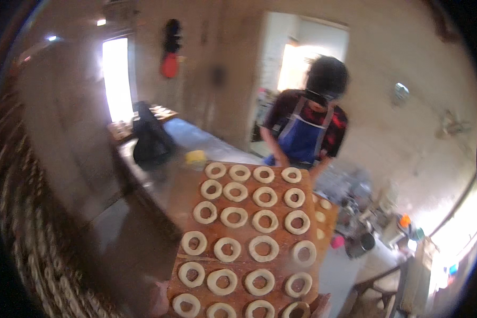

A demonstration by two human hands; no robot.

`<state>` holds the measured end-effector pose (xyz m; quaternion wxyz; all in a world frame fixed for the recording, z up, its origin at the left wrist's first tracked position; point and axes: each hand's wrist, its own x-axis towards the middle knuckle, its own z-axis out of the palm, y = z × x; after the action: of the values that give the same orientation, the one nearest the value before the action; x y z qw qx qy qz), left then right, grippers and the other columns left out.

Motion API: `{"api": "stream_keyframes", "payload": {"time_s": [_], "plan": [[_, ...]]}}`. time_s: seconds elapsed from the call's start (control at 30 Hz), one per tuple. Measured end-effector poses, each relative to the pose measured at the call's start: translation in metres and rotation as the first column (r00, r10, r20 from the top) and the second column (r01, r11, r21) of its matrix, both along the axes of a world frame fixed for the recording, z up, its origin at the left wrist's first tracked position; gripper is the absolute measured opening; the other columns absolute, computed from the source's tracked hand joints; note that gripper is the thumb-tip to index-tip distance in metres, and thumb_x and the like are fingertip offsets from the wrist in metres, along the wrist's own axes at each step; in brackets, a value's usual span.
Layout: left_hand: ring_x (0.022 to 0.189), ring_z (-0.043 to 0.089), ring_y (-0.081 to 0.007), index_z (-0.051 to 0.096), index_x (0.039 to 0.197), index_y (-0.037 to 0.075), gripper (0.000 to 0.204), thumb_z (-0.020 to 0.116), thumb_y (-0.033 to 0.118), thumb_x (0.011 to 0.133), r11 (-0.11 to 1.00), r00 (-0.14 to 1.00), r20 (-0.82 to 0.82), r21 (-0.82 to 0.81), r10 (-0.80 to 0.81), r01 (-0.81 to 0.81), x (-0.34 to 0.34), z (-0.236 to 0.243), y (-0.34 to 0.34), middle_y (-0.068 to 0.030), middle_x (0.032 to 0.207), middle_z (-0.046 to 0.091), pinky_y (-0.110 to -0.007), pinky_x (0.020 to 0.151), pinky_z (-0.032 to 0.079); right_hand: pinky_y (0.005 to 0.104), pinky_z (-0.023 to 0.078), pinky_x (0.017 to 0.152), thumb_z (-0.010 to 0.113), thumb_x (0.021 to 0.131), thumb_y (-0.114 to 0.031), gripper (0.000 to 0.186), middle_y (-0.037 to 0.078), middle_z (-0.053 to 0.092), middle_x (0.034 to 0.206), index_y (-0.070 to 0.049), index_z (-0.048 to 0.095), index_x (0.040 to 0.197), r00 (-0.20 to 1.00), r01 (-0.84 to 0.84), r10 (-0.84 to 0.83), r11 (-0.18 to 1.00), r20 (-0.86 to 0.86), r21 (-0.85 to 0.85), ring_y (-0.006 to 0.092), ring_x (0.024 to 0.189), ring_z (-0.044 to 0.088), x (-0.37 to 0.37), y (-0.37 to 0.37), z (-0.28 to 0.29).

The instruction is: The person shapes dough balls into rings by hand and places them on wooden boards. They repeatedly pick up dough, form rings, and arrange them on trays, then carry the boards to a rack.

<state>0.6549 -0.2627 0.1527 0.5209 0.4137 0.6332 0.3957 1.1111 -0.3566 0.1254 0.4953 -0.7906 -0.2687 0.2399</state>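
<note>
A brown wooden board (242, 266) spreads out in front of me, tilted away. Rows of pale raw dough rings (252, 249) lie on it, spaced apart. At the board's lower left edge, my left hand (160, 298) grips its side, dim and partly out of sight. My right hand (321, 306) holds the lower right edge, with only a small part showing. The fingers under the board are hidden.
Beyond the board stands a person in a blue apron (302, 139). A second board with dough pieces (323, 217) lies to the right. A table (196, 132) bears a black bag (151, 137) and a yellow item (195, 157). Cluttered containers (360, 244) stand at right.
</note>
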Motion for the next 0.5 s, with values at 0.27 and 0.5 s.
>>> {"api": "stream_keyframes", "payload": {"time_s": [0.27, 0.5], "plan": [[0.114, 0.054, -0.0296, 0.048, 0.131, -0.002, 0.068, 0.016, 0.051, 0.1, 0.967, 0.959, 0.156, 0.054, 0.237, -0.248, -0.113, 0.0, -0.075, -0.0157, 0.125, 0.056, -0.04, 0.102, 0.039, 0.0459, 0.043, 0.081, 0.033, 0.097, -0.049, 0.059, 0.023, 0.062, 0.109, 0.002, 0.062, 0.103, 0.927, -0.244, 0.324, 0.903, -0.187, 0.355, 0.0376, 0.095, 0.057, -0.094, 0.122, 0.046], [0.115, 0.053, -0.029, 0.047, 0.131, -0.002, 0.068, 0.018, 0.052, 0.099, 0.894, 0.911, 0.276, 0.245, 0.307, -0.375, -0.145, 0.018, -0.075, -0.015, 0.127, 0.055, -0.041, 0.103, 0.038, 0.0436, 0.042, 0.085, 0.033, 0.094, -0.056, 0.066, 0.022, 0.061, 0.112, 0.003, 0.061, 0.108, 0.694, -0.512, 0.691, 0.672, -0.202, 0.535, 0.0349, 0.099, 0.056, -0.186, 0.262, 0.121]]}}
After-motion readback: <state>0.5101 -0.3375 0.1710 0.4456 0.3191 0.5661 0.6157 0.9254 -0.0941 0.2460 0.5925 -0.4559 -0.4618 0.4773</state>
